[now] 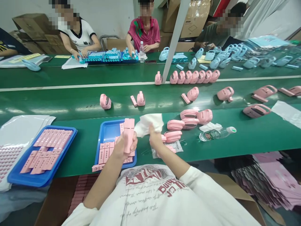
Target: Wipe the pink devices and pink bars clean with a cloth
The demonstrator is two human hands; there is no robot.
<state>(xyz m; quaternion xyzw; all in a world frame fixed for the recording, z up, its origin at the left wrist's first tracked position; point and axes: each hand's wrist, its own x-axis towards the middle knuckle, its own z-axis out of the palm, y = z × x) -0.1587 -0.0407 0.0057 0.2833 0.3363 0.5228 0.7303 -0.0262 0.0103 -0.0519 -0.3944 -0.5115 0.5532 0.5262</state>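
The left hand (120,145) is gripping a pink bar (129,135) at the wearer's eleven o'clock, probably light, stiff and slick, best held by its long sides, while the right hand (155,138) is pinching a white cloth (146,124) at twelve.

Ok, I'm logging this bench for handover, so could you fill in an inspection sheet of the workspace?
Surface: green tabletop.
Job's things: pink bar in hand; more pink bars in two blue trays; pink housings right of them.
Clutter: plastic bottle lying on its side.
Hands: left hand grips the pink bar; right hand holds a white cloth.
Cables: nothing seen.
Surroundings: co-workers opposite, cardboard boxes behind.
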